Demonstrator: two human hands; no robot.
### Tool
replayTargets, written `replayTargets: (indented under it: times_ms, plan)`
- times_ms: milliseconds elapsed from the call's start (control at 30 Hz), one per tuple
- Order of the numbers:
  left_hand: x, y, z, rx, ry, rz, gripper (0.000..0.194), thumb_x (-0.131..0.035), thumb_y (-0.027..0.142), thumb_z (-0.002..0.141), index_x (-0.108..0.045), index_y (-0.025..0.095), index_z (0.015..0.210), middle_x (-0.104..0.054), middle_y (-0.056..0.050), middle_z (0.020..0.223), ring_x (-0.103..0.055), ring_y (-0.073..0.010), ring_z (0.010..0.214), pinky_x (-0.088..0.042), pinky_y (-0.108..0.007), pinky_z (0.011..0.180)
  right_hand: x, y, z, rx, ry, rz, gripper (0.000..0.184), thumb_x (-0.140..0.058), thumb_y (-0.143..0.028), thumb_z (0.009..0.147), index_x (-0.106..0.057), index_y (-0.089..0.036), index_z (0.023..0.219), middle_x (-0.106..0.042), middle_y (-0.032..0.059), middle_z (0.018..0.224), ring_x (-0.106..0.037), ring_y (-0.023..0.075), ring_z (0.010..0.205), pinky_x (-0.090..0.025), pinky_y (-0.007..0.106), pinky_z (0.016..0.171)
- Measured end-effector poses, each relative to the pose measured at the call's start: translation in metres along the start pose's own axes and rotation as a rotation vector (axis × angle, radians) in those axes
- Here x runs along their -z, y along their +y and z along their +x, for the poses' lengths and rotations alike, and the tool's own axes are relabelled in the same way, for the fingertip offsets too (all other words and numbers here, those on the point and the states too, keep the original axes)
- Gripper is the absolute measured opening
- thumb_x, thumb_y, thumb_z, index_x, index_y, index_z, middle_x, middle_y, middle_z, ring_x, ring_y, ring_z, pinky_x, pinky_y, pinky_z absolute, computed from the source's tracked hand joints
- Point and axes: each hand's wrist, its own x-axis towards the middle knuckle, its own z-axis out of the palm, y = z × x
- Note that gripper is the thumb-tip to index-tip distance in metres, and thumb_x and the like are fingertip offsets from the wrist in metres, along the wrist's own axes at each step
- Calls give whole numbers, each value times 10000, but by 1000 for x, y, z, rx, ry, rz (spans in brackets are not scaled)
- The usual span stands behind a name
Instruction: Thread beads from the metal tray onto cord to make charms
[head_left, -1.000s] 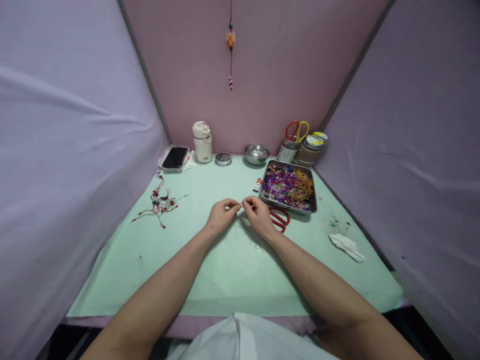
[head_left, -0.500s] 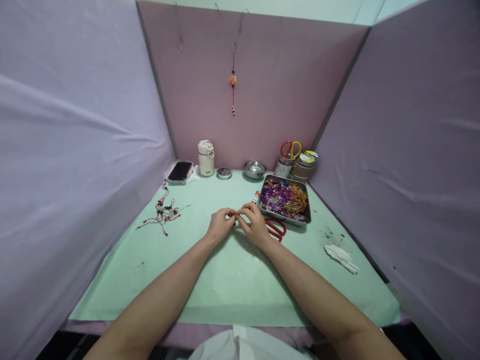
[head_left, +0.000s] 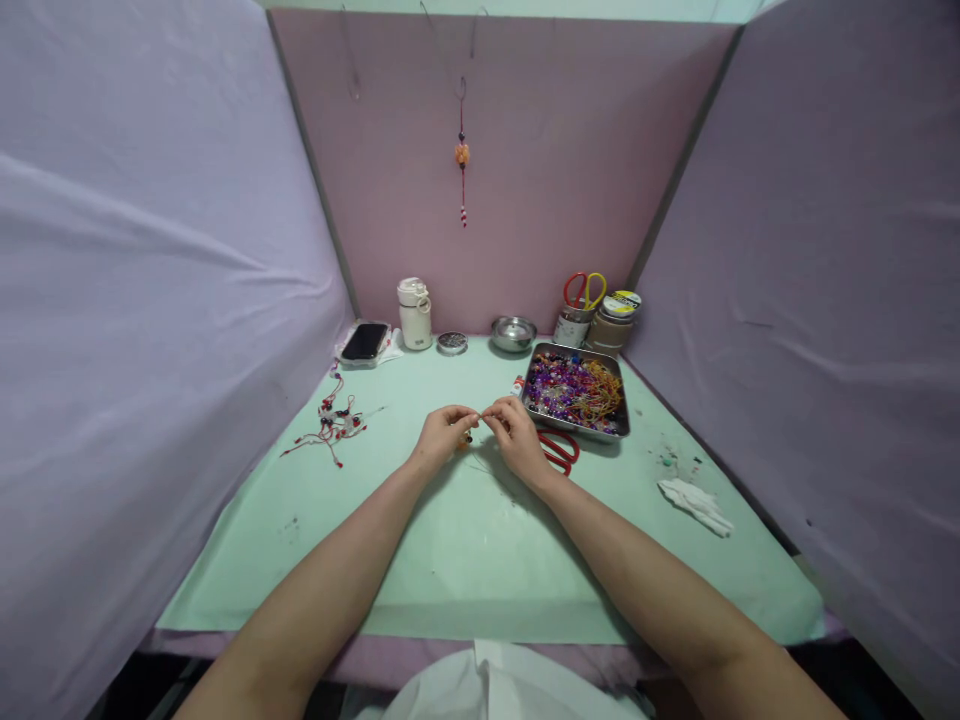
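Note:
My left hand [head_left: 442,434] and my right hand [head_left: 516,440] meet over the middle of the table, fingertips pinched and almost touching. Between them runs a thin beaded cord, too fine to make out well. Below the left fingers hang a dark bead [head_left: 468,437] and a small orange piece [head_left: 463,444] of that string. Red-handled scissors [head_left: 561,452] lie just right of my right hand, their blades hidden by it. Beyond that hand a small red-and-white item [head_left: 517,386] rests against the metal tray [head_left: 592,434].
Several beads and cords fill the tray. Finished-looking red cord strings [head_left: 330,425] lie at left. Along the back stand a phone [head_left: 365,342], a white bottle [head_left: 415,315], a round tin [head_left: 452,343], a steel bowl [head_left: 514,335] and jars [head_left: 613,325]. A white cloth [head_left: 695,505] lies right.
My fingertips have drawn slightly apart, and the dark bead and orange piece under my left hand now show more. The whole view has shifted a little.

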Motion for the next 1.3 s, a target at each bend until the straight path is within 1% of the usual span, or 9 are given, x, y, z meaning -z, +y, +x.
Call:
replayTargets:
  times_ms: [100,233,300,400,500,733,967,1200,1300]
  plan:
    - [0,3,-2,33,-18,-12,291,-681,414,645,-677,144,755,-652,-51,736,-517,-106,597,-386,-245,577,0,1,1,-17,4,3,134,-497,-253,869,-618,-209,832,-528,50,900,-531,181,843,-446,324,761]
    - [0,5,-2,86,12,-32,311,-678,422,644,-672,142,780,-647,-57,760,-504,-96,576,-375,-237,550,1,9,3,-93,96,15,151,-473,-262,874,-611,-204,894,-560,60,936,-547,193,879,-448,334,773]
    - [0,4,-2,108,27,-47,326,-686,433,631,-675,144,779,-647,-62,771,-509,-98,582,-378,-236,546,2,14,4,-112,114,0,176,-444,-252,882,-611,-200,894,-576,63,924,-552,196,875,-443,342,785]
    - [0,3,-1,127,14,-77,352,-699,453,611,-679,148,784,-650,-67,783,-519,-103,597,-373,-229,537,2,17,4,-76,37,-46,168,-464,-235,867,-626,-200,844,-600,53,862,-558,195,838,-435,343,784]
    - [0,1,-1,105,-5,-103,354,-702,458,608,-678,148,778,-647,-67,777,-538,-117,640,-383,-228,555,2,14,2,-32,-21,-54,126,-519,-235,843,-637,-203,812,-616,41,822,-559,186,800,-432,329,759]
    - [0,1,-2,95,-20,-97,340,-691,446,627,-671,146,785,-631,-50,765,-520,-104,621,-378,-222,549,2,5,0,43,22,-5,91,-554,-241,836,-634,-208,810,-612,30,814,-547,175,785,-433,313,725]
    - [-1,0,-2,95,-13,-58,314,-676,442,636,-674,153,757,-635,-30,737,-481,-83,548,-356,-230,529,1,3,0,63,23,0,86,-557,-231,825,-632,-205,791,-580,27,770,-528,163,715,-440,307,676]
    - [-2,0,-4,85,-29,2,318,-643,436,668,-690,144,785,-662,-64,777,-510,-103,577,-345,-227,511,1,0,-1,117,28,-8,100,-546,-218,836,-626,-197,779,-585,26,764,-542,157,721,-445,300,682]
    - [-1,-1,-3,92,-42,18,329,-646,438,665,-691,141,801,-665,-71,792,-501,-100,568,-335,-223,500,2,1,0,94,9,-35,89,-546,-223,832,-614,-198,780,-579,23,765,-532,153,702,-444,297,667]
